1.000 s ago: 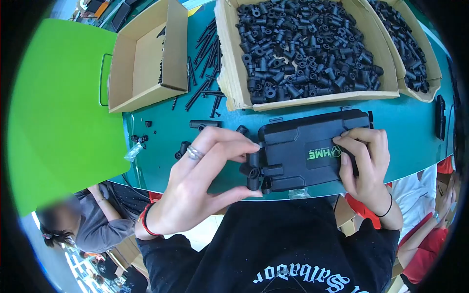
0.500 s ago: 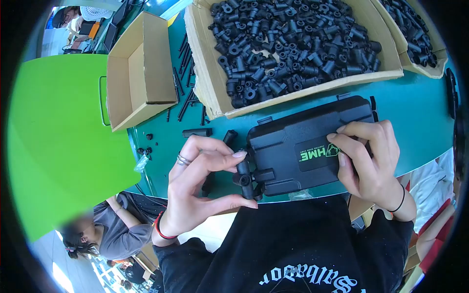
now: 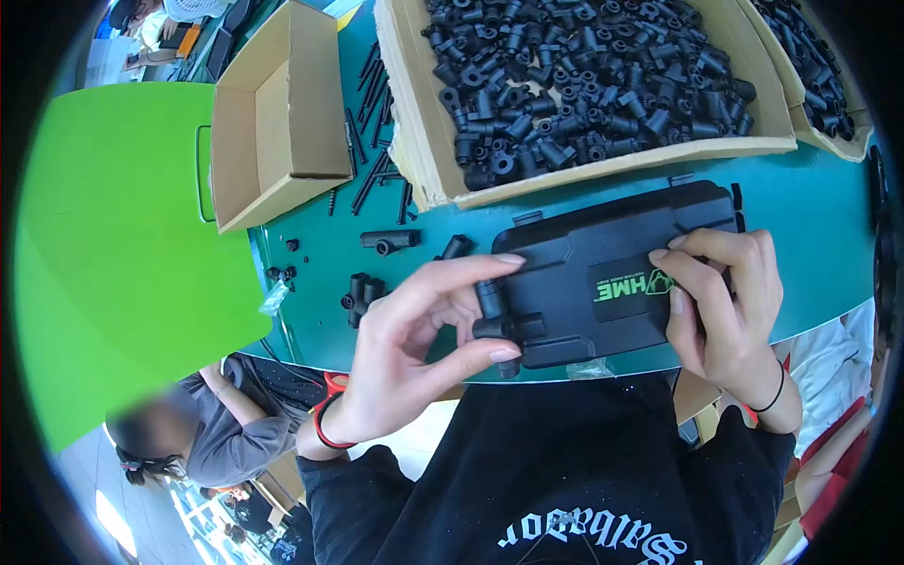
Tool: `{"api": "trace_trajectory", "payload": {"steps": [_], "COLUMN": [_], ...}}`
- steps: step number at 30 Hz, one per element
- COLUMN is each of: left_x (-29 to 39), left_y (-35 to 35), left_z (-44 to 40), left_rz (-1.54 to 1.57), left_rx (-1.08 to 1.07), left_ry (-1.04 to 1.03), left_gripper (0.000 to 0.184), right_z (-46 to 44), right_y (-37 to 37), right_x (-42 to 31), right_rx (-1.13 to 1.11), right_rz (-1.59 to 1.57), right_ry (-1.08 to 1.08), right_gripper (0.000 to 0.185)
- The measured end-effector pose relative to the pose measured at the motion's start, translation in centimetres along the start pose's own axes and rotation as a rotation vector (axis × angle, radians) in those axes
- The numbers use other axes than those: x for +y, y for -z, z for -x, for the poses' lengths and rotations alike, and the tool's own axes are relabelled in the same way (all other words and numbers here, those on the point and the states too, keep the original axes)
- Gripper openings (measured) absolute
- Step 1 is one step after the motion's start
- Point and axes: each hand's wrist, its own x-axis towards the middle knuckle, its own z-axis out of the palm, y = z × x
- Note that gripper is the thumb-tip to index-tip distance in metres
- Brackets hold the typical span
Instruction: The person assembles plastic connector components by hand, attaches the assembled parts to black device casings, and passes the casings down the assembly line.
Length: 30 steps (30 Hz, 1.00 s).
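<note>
A black plastic case point(image 3: 574, 273) with a green HME logo lies lid up near the table's front edge. At its left end sits a black tubular fitting point(image 3: 493, 306), with a side stub reaching over the case. My left hand point(image 3: 405, 330) is closed round this fitting, index fingertip at the top and thumb at the bottom. Bent fingers of my right hand point(image 3: 723, 306) press on the case's right part beside the logo. Left of my left hand lie loose black fittings point(image 3: 358, 294), and another fitting point(image 3: 391, 240) lies farther back.
A cardboard box point(image 3: 603, 155) full of black fittings stands behind the case, with another filled box point(image 3: 819, 94) to its right. At left are an open cardboard box point(image 3: 273, 132), black rods point(image 3: 369, 184) and a green chair back point(image 3: 113, 235). Another person point(image 3: 235, 424) sits at lower left.
The view has shifted slightly. My left index finger has stretched toward the case's corner, and the fitting has turned and sits closer against the case. My right hand stays on the case.
</note>
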Motion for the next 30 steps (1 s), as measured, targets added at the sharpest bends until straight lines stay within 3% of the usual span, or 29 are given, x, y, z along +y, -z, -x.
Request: {"api": "trace_trajectory", "payload": {"steps": [4, 6, 11, 15, 20, 23, 25, 28, 29, 30], "left_x": [-0.1, -0.2, -0.4, -0.1, 1.1, 0.3, 0.0, 0.3, 0.2, -0.2], "left_y": [0.1, -0.2, 0.1, -0.2, -0.1, 0.0, 0.2, 0.3, 0.7, 1.2], "left_z": [-0.2, -0.1, -0.3, -0.6, -1.1, -1.1, -1.1, -0.4, 0.0, 0.3], "left_rz": [0.022, 0.1, 0.154, 0.157, 0.044, 0.043, 0.008, 0.089, 0.084, 0.056], "left_rx": [-0.043, 0.037, 0.021, -0.002, -0.045, -0.036, -0.046, -0.009, 0.009, 0.039], "left_ry": [0.009, 0.005, 0.078, 0.079, 0.184, 0.105, 0.038, 0.029, 0.01, -0.022], "left_gripper": [0.066, 0.066, 0.083, 0.078, 0.067, 0.065, 0.067, 0.07, 0.072, 0.071], "right_z": [0.0, 0.0, -0.5, -0.7, -0.8, -0.9, -1.0, -1.9, -2.0, -2.1], "right_y": [-0.1, -0.1, 1.0, 2.4, 2.0, 2.1, 3.0, 6.0, 6.8, 7.1], "right_x": [0.0, -0.1, -0.2, -0.4, -0.9, -0.8, -1.0, 0.6, 1.3, 1.7], "right_rx": [0.017, 0.019, -0.073, -0.141, -0.161, -0.16, -0.185, -0.362, -0.442, -0.439], "right_rz": [0.006, 0.015, -0.104, -0.265, -0.181, -0.184, -0.323, -0.233, -0.161, -0.145], "right_ry": [-0.001, -0.002, -0.048, -0.187, -0.123, -0.147, -0.287, -0.133, -0.111, -0.104], "right_gripper": [0.031, 0.031, 0.026, 0.019, 0.016, 0.018, 0.02, 0.052, 0.08, 0.08]}}
